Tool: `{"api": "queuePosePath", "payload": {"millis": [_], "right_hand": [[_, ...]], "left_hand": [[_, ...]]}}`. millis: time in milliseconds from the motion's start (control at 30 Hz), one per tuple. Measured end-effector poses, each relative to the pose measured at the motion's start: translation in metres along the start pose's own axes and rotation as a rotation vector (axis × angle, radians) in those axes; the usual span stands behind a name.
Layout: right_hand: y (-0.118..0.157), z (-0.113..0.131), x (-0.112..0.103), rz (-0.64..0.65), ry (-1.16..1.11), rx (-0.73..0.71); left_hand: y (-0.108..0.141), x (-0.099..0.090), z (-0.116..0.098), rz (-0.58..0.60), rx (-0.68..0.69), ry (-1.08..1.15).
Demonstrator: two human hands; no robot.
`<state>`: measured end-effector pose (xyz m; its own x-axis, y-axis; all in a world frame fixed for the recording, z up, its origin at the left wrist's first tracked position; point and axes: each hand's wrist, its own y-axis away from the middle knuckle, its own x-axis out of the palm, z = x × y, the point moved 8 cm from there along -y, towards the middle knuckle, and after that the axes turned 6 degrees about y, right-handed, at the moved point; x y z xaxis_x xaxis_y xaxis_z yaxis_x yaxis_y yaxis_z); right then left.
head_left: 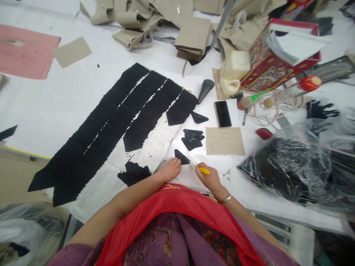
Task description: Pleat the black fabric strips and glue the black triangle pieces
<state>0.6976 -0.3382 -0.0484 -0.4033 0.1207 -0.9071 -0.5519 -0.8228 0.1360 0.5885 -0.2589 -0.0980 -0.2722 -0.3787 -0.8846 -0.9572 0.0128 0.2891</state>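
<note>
A small pointed black piece lies on the white table surface in front of me. My left hand has its fingers bent together at the piece's near left edge, holding it against the table. My right hand is closed around a yellow-handled brush, whose pale bristles touch or nearly touch the piece's right end. Just beyond is a small pile of similar black pieces. Long overlapping rows of black pieces spread to the left. Loose black pieces are heaped beside my left forearm.
A phone and a beige card with writing lie ahead on the right. Beyond them stand a whitish plastic container and a red box. Clear plastic over black material covers the right side. Beige pieces are stacked behind.
</note>
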Motion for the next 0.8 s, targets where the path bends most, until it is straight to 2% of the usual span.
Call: {"api": "queuePosePath", "payload": {"millis": [67, 167, 300, 433, 500, 600, 700, 800], "right_hand": [[0.001, -0.005, -0.004, -0.009, -0.014, 0.034], [-0.004, 0.0, -0.006, -0.022, -0.073, 0.014], [-0.007, 0.003, -0.004, 0.019, 0.007, 0.024], [-0.012, 0.004, -0.014, -0.009, -0.005, 0.038], [-0.024, 0.016, -0.012, -0.018, -0.116, -0.012], [-0.048, 0.039, 0.003, 0.014, -0.269, -0.119], [-0.07, 0.05, 0.016, 0.032, -0.282, -0.172], [-0.08, 0.047, 0.003, -0.054, -0.254, -0.165]], "left_hand": [[-0.001, -0.001, -0.001, 0.009, 0.012, -0.009], [-0.003, -0.002, -0.002, 0.007, 0.018, -0.016], [-0.005, -0.003, -0.003, 0.002, 0.03, -0.027], [-0.006, -0.002, -0.004, -0.01, 0.04, -0.046], [-0.006, 0.0, -0.004, -0.02, 0.026, -0.039], [-0.007, 0.003, -0.002, -0.039, 0.004, -0.011], [-0.007, 0.005, 0.001, -0.031, -0.008, 0.049], [-0.006, 0.001, 0.006, -0.034, -0.034, 0.229]]}}
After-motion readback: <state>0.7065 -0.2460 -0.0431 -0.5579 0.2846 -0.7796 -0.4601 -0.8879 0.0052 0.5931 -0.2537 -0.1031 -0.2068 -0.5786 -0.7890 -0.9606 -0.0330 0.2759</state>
